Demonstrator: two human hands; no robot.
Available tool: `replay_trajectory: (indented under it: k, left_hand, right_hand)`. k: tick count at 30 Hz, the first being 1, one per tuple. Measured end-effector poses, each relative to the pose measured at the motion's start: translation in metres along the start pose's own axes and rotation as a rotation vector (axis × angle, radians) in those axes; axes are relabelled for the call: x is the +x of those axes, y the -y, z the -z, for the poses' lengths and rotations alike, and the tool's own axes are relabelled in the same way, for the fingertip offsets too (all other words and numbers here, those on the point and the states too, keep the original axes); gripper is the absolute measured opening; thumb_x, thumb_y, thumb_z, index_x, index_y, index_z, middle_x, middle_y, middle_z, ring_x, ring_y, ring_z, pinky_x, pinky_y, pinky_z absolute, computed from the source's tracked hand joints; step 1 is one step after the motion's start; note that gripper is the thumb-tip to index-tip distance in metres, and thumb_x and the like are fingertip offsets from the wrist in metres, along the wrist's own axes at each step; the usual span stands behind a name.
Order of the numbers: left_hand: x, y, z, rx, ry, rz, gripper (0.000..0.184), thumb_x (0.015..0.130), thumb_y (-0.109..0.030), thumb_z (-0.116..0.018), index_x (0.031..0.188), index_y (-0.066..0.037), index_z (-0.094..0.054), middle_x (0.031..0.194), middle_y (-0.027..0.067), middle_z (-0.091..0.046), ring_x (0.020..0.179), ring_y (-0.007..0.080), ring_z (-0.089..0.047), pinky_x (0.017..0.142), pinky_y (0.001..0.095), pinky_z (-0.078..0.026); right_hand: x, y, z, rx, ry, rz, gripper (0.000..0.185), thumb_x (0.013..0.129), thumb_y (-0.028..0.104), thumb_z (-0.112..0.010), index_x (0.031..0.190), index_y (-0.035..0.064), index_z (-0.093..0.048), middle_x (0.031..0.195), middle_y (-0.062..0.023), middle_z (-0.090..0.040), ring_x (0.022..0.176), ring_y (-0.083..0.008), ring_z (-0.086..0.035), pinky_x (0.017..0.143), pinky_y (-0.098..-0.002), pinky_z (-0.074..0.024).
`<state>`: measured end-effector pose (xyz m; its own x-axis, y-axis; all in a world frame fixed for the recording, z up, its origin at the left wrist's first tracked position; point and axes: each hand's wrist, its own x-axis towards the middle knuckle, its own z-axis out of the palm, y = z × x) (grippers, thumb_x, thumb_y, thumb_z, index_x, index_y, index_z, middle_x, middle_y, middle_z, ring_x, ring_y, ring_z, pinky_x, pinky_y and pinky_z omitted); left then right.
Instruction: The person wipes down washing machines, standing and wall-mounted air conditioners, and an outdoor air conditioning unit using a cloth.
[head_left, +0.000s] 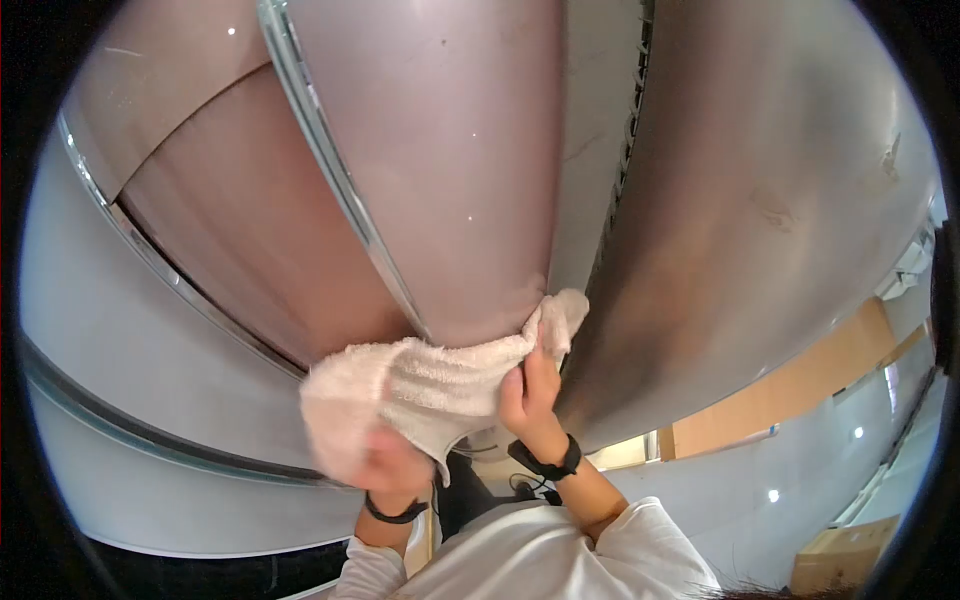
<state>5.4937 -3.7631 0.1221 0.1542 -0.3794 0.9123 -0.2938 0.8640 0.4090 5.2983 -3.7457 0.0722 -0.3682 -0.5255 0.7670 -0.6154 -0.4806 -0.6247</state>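
Observation:
A white terry towel stretches between my two hands, lying against the bottom end of a tall glossy pinkish panel. My right hand is closed on the towel's right part, near the panel's lower right corner, with the loose end sticking up past the fingers. My left hand grips the left part, which bunches up over it. Motion blurs that hand, and the cloth hides most of its fingers. A dark band circles each wrist.
A shiny metal strip runs down the pinkish panel's left side. To the right, beyond a pale gap with a dark toothed edge, curves a large metallic panel with smudges. A cardboard box sits at the lower right. Cables lie near my feet.

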Motion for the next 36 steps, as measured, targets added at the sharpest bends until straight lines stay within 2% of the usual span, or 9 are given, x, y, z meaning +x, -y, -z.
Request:
replay_trajectory:
  k: [2,10,17,20,22,24,28,32,36]
  left_hand:
    - [0.016,-0.041,-0.021,0.261,0.366,-0.247,0.044,0.100,-0.020,-0.053,0.140,-0.003,-0.056,0.138,0.0267,-0.051,0.123,0.0457,-0.052,0.109,0.0600,-0.039]
    - [-0.172,0.010,0.013,0.592,0.737,-0.050,0.044,0.081,-0.012,-0.069,0.125,-0.006,-0.069,0.136,0.0230,-0.054,0.123,0.0499,-0.051,0.101,0.0627,-0.038]
    - [-0.179,0.012,0.028,-0.546,0.955,1.506,0.040,0.095,-0.020,-0.065,0.130,-0.004,-0.059,0.127,0.0182,-0.063,0.108,0.0395,-0.063,0.090,0.0546,-0.051]
    - [-0.176,0.019,0.016,-1.186,0.781,1.956,0.039,0.098,-0.026,-0.061,0.132,-0.006,-0.058,0.125,0.0143,-0.065,0.107,0.0356,-0.065,0.088,0.0516,-0.053]
    - [-0.172,0.023,0.007,-1.406,0.711,2.101,0.039,0.101,-0.030,-0.058,0.133,-0.008,-0.058,0.124,0.0117,-0.067,0.107,0.0329,-0.066,0.088,0.0495,-0.055]
    - [-0.172,0.025,-0.001,-1.443,0.635,2.146,0.039,0.103,-0.034,-0.055,0.134,-0.010,-0.057,0.123,0.0091,-0.068,0.107,0.0303,-0.067,0.087,0.0475,-0.056]
    - [-0.183,0.029,-0.006,-0.928,0.284,1.908,0.047,0.105,-0.049,-0.047,0.134,-0.013,-0.056,0.112,0.0072,-0.070,0.101,0.0247,-0.067,0.078,0.0472,-0.056]
    - [-0.172,0.053,0.050,-1.023,0.462,1.696,0.024,0.106,-0.029,-0.054,0.119,-0.010,-0.057,0.089,0.0025,-0.065,0.059,0.0148,-0.056,0.048,0.0321,-0.048]
    - [-0.096,0.006,0.065,-0.510,0.192,1.325,0.020,0.104,-0.016,-0.053,0.121,-0.006,-0.054,0.087,0.0092,-0.065,0.056,0.0182,-0.059,0.048,0.0319,-0.050]
  right_hand:
    - [-0.012,-0.014,-0.005,0.117,0.019,-0.130,0.055,0.089,0.004,-0.057,0.142,-0.0101,-0.049,0.119,-0.0326,-0.061,0.106,-0.0436,-0.062,0.091,-0.0455,-0.0483]
    - [-0.034,-0.030,-0.008,0.070,0.080,-0.105,0.051,0.086,0.018,-0.071,0.128,-0.0081,-0.057,0.123,-0.0280,-0.060,0.114,-0.0469,-0.057,0.103,-0.0498,-0.0419]
    - [-0.021,0.019,-0.022,0.067,-0.082,-0.119,0.068,0.085,0.012,-0.061,0.144,-0.0132,-0.040,0.117,-0.0276,-0.057,0.105,-0.0447,-0.052,0.098,-0.0504,-0.0388]
    - [-0.015,0.042,-0.017,0.196,-0.005,-0.212,0.065,0.087,0.012,-0.057,0.144,-0.0110,-0.038,0.136,-0.0280,-0.048,0.126,-0.0435,-0.048,0.112,-0.0464,-0.0343]
    - [-0.016,0.047,-0.018,0.166,-0.039,-0.148,0.065,0.084,0.010,-0.062,0.142,-0.0128,-0.042,0.121,-0.0274,-0.055,0.109,-0.0435,-0.053,0.099,-0.0479,-0.0403]
    - [-0.016,0.039,-0.016,0.123,-0.085,-0.041,0.066,0.082,0.009,-0.068,0.139,-0.0153,-0.047,0.103,-0.0241,-0.062,0.090,-0.0405,-0.056,0.085,-0.0479,-0.0439]
    - [-0.025,0.011,0.001,0.071,-0.008,-0.016,0.060,0.076,0.004,-0.064,0.132,-0.0140,-0.053,0.101,-0.0242,-0.063,0.088,-0.0407,-0.058,0.082,-0.0471,-0.0460]
    - [-0.040,-0.003,0.003,0.079,0.043,-0.128,0.055,0.076,0.002,-0.062,0.130,-0.0110,-0.056,0.113,-0.0262,-0.063,0.101,-0.0444,-0.061,0.093,-0.0449,-0.0480]
    - [-0.039,-0.011,0.007,0.149,0.032,-0.244,0.049,0.085,0.004,-0.061,0.132,-0.0095,-0.055,0.128,-0.0252,-0.061,0.118,-0.0380,-0.059,0.103,-0.0409,-0.0442]
